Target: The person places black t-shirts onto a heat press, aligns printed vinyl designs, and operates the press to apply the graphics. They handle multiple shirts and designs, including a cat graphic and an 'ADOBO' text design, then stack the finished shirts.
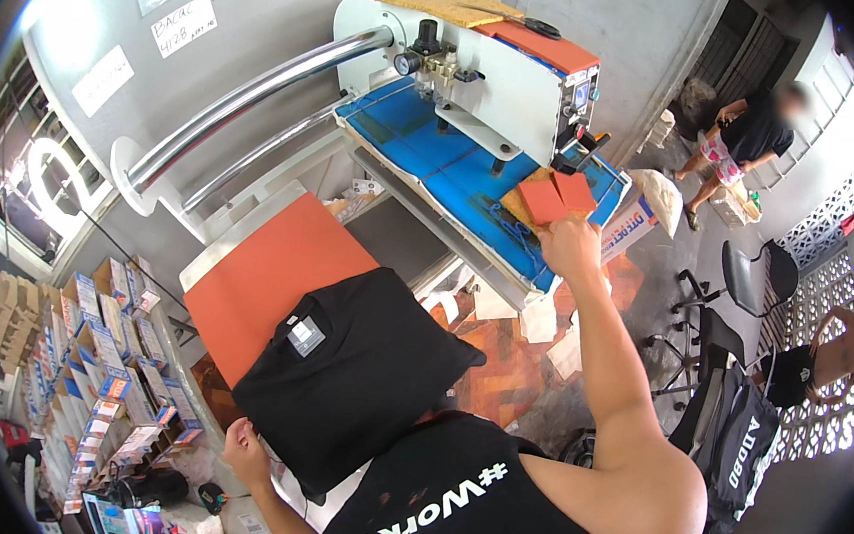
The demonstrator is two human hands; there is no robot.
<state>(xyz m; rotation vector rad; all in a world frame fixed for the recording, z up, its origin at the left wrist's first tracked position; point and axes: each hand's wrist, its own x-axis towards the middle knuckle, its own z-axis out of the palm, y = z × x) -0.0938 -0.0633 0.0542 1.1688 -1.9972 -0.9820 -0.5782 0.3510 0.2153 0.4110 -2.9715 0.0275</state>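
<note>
My right hand [571, 246] reaches forward and grips orange-red pads [559, 197] at the front right corner of a heat press's blue upper plate [408, 130]. A yellowish piece [520, 200] shows beneath the pads. Below and nearer to me, a black T-shirt [349, 371] lies on the orange lower pad [272, 255], its neck opening and label toward the far left. Beside the shirt's near left edge is my left hand [245, 449], fingers curled in. Whether it pinches the cloth is hidden.
A chrome bar [270, 94] runs from the press [507, 83] to the left. Scissors [536, 27] rest on top of the machine. Stacked boxes [104, 352] fill the left side. Office chairs [747, 277] and a person [754, 132] are at right; another person [821, 363] is farther down.
</note>
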